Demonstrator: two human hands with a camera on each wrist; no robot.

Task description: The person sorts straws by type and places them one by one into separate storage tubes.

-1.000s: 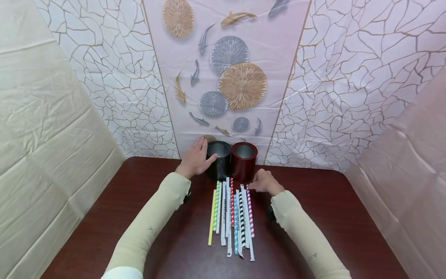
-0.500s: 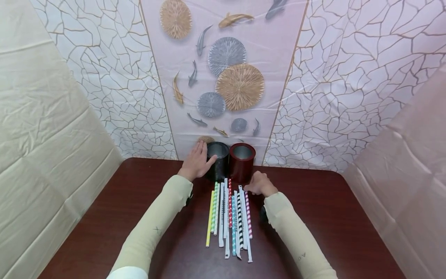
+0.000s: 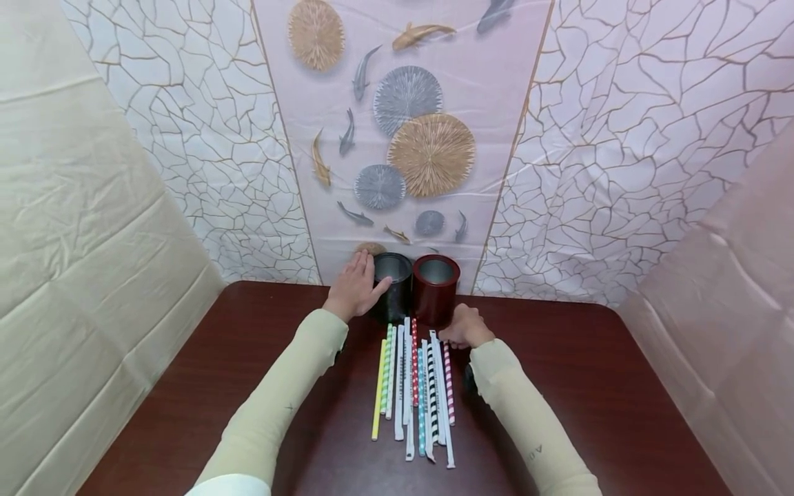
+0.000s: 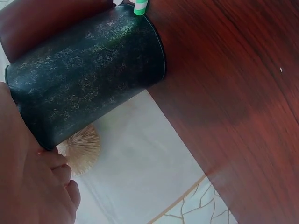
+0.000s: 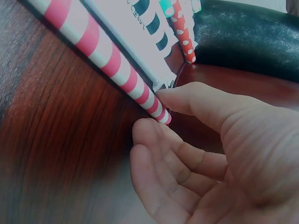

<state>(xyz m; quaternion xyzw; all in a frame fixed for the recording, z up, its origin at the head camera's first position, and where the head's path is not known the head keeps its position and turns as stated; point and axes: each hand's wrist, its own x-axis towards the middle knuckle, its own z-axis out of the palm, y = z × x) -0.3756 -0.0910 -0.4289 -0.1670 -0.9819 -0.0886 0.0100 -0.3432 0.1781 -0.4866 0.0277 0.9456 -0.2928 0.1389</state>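
Observation:
Two cups stand side by side at the table's far edge, a black cup [image 3: 393, 295] and a dark red cup [image 3: 435, 297]. My left hand [image 3: 362, 279] holds the black cup [image 4: 88, 70] from its left side, thumb at the front. Several paper straws [image 3: 412, 386] lie in a row in front of the cups. My right hand [image 3: 465, 327] is at the far end of the rightmost one, a pink-and-white striped straw [image 3: 449, 386]. In the right wrist view my right hand [image 5: 154, 111] pinches the tip of this pink striped straw [image 5: 107, 60] between thumb and forefinger.
The dark wooden table [image 3: 589, 386] is boxed in by a patterned cloth backdrop [image 3: 422, 151] and plain sheets on both sides. The cups stand close against the back cloth. Bare wood lies left and right of the straws.
My right hand has crept slightly left and closed onto the far end of the pink striped straw. My left hand has stayed on the black cup.

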